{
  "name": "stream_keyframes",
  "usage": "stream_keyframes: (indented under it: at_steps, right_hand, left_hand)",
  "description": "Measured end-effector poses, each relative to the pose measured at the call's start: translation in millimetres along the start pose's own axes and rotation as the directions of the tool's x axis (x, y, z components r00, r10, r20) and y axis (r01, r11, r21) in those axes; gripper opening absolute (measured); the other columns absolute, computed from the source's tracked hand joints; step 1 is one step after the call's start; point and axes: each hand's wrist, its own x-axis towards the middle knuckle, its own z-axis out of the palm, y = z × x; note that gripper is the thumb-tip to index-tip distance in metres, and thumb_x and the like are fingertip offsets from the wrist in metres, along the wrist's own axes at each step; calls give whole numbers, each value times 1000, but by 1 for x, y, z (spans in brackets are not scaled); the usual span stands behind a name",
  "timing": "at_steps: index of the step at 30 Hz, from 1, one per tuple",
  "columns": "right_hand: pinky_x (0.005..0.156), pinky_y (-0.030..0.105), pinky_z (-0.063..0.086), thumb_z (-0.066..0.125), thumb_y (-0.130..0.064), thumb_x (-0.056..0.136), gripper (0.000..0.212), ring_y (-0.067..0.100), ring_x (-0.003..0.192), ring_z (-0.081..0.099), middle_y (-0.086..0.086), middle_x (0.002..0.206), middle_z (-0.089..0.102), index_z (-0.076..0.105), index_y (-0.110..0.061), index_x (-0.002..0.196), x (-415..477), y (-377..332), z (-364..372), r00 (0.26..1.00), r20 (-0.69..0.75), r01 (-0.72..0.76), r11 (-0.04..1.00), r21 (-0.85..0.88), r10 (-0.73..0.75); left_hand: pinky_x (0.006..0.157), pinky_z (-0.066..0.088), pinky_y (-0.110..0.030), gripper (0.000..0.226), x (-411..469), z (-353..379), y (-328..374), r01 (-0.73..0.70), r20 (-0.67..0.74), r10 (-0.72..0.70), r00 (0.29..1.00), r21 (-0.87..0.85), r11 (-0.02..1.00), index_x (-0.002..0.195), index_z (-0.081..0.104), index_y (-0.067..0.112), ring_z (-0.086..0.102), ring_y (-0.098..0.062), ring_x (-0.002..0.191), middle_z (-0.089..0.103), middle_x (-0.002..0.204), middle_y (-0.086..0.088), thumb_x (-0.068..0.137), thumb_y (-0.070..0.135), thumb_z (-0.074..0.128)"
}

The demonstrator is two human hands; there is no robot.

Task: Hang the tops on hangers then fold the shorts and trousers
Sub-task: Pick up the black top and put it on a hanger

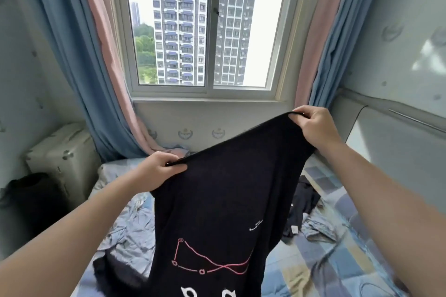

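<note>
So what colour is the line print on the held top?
Pinkish red print on a black top; head view shows it best.

Black top (224, 190) with pink line print; blue-pink curtains (96, 67).

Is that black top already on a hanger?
No, the black top hangs from the left hand and the right hand, each gripping its upper edge, and no hanger shows in it.

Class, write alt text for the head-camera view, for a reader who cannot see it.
The left hand and right hand grip a black top by its edge, held up over a bed. Behind, a curtained window shows tower blocks.
</note>
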Motion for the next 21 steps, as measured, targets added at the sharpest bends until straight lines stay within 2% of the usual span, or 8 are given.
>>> stream_keyframes:
  at_steps: [4, 7, 9, 12, 14, 16, 19, 21]
  right_hand:
    - [53, 5, 42, 67, -19, 94, 22, -9, 59, 61, -22, 62, 68, 71, -28, 74, 35, 30, -20, 993, -75, -89, 995, 34, 91]
    - [60, 15, 49, 64, -22, 96, 19, 0, 62, 64, -13, 65, 69, 71, -23, 78, 59, 49, -21, 991, -41, -125, 992, 23, 126]
    - [67, 28, 50, 61, -21, 98, 19, 14, 68, 62, -2, 71, 66, 69, -17, 81, 73, 61, -17, 986, -29, -160, 986, 37, 161]
    - [75, 35, 49, 56, -13, 99, 9, 23, 82, 58, 5, 85, 62, 64, -12, 98, 80, 71, -8, 979, -5, -203, 978, 52, 203]
    - [90, 36, 49, 58, -10, 98, 17, 20, 98, 58, 4, 105, 61, 60, -13, 114, 72, 73, -1, 986, 63, -157, 987, 22, 155]
    - [96, 32, 47, 62, -14, 97, 22, 13, 105, 59, -4, 113, 62, 60, -15, 119, 55, 68, 4, 987, 153, -58, 998, 39, 51]
    - [86, 33, 58, 65, -23, 96, 15, 16, 96, 70, -4, 103, 73, 65, -21, 111, 21, 60, 15, 927, 361, 20, 973, 229, -104]
    - [84, 32, 59, 69, -36, 89, 27, 15, 96, 70, -7, 105, 73, 63, -27, 114, -1, 59, 25, 892, 425, 14, 950, 312, -153]
  left_hand:
    - [76, 54, -39, 23, 30, 14, 24, 34, -68, -46, 997, -168, 985, 89, 79, 16, 68, -25, 77, 76, 85, -15, 100, 24, 61]
    - [68, 59, -30, 28, 55, 38, 61, -10, -136, -31, 990, -288, 957, 88, 80, 19, 70, -20, 74, 77, 88, -10, 102, 19, 56]
    - [71, 58, -34, 25, 70, 56, 87, -33, -169, -24, 985, -322, 946, 93, 77, 15, 70, -19, 75, 76, 92, -14, 103, 22, 55]
    - [77, 54, -48, 32, 92, 76, 119, -42, -221, -46, 974, -376, 926, 103, 71, 4, 64, -28, 81, 72, 94, -21, 104, 31, 54]
    - [72, 49, -45, 36, 104, 86, 139, -29, -241, -83, 967, -429, 903, 101, 67, 2, 60, -29, 80, 65, 88, -16, 104, 34, 52]
    - [70, 49, -40, 31, 114, 97, 156, -36, -253, -96, 963, -472, 881, 94, 66, 9, 60, -28, 79, 63, 85, -12, 104, 33, 51]
    - [71, 50, -41, 24, 127, 113, 175, -72, -269, -80, 960, -511, 857, 90, 62, 15, 59, -27, 81, 59, 87, -12, 105, 30, 51]
    - [70, 51, -41, 23, 133, 123, 184, -73, -263, -81, 961, -527, 847, 88, 61, 17, 59, -26, 78, 59, 83, -9, 104, 31, 52]
